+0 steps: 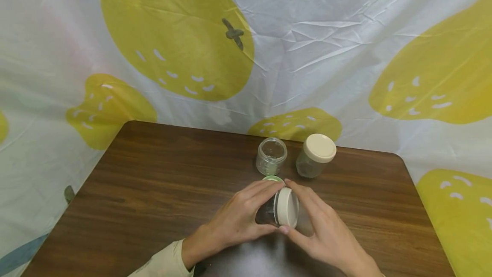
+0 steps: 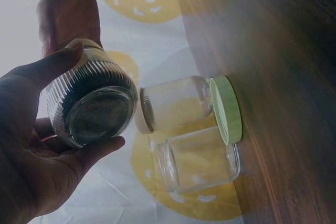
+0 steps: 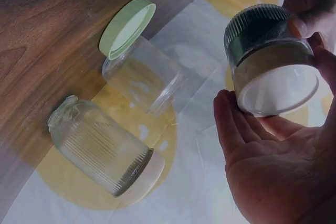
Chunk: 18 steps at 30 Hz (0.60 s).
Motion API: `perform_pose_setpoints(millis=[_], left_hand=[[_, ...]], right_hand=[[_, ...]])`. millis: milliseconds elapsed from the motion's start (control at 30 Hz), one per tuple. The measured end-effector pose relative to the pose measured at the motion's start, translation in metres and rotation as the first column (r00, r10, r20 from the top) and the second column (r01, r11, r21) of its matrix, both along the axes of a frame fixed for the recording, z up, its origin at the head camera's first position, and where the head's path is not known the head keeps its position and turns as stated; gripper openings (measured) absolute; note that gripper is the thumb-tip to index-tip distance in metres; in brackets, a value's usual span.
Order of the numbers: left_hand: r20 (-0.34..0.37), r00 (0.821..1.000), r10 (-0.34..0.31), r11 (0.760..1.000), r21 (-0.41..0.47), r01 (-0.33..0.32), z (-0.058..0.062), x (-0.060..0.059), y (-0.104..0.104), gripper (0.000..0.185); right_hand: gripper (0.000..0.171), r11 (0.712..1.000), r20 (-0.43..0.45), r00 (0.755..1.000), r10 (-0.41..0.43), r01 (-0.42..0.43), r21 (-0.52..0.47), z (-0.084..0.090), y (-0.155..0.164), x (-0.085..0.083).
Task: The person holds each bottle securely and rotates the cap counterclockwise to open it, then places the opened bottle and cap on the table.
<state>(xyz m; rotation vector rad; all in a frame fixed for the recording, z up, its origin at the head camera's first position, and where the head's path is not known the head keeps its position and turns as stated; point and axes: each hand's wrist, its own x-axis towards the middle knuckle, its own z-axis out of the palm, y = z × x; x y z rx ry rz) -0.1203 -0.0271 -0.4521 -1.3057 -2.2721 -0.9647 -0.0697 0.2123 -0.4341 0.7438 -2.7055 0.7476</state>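
Note:
A small ribbed jar (image 1: 267,212) with dark contents is held tilted above the table, its white lid (image 1: 287,208) facing right. My left hand (image 1: 246,208) grips the jar's body, fingers over the top and thumb below. At the lid is my right hand (image 1: 323,221), its fingers and thumb at opposite sides of the rim; in the right wrist view, fingertips (image 3: 227,103) touch the lid's edge. The jar's round base shows in the left wrist view. Just beyond the hands, a green lid (image 2: 227,110) is partly hidden in the head view.
An uncapped clear jar (image 1: 271,155) stands near the table's back edge. To its right is a taller ribbed clear jar (image 3: 100,142) with a cream lid (image 1: 320,148). A lemon-print cloth (image 1: 292,54) hangs behind the brown wooden table (image 1: 153,174).

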Motion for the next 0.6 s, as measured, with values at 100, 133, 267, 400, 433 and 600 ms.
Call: perform_pose_setpoints(millis=[100, 133, 267, 400, 433, 600], left_hand=[[0.009, 1.0, 0.0, 1.0, -0.005, 0.001, -0.0008, 0.0009, -0.0008, 0.095], [0.01, 1.0, 0.0, 1.0, -0.008, 0.0, -0.0011, 0.001, -0.001, 0.096], [0.008, 1.0, -0.003, 1.0, -0.011, 0.003, -0.0016, 0.0008, -0.0011, 0.095], [0.006, 1.0, -0.009, 1.0, -0.007, 0.009, -0.0015, -0.0004, -0.001, 0.095], [0.005, 1.0, -0.009, 1.0, -0.006, 0.009, -0.0014, -0.0007, -0.0009, 0.095], [0.002, 1.0, 0.0, 1.0, 0.001, 0.0, -0.0004, -0.0011, -0.0008, 0.094]], right_hand=[[0.096, 1.0, 0.006, 1.0, 0.022, -0.022, -0.006, -0.0001, 0.0011, -0.0001], [0.096, 1.0, 0.006, 1.0, 0.026, -0.026, -0.007, -0.0002, 0.0014, 0.0], [0.098, 0.999, 0.014, 0.999, 0.036, -0.036, -0.015, -0.0007, 0.0019, 0.0002], [0.106, 1.0, 0.047, 0.999, 0.001, 0.0, -0.005, -0.0007, 0.0012, 0.0018], [0.108, 1.0, 0.058, 0.998, -0.021, 0.022, -0.001, -0.0009, 0.0011, 0.0025], [0.092, 0.983, 0.103, 0.978, -0.181, 0.183, -0.002, -0.0013, 0.0007, 0.0043]])
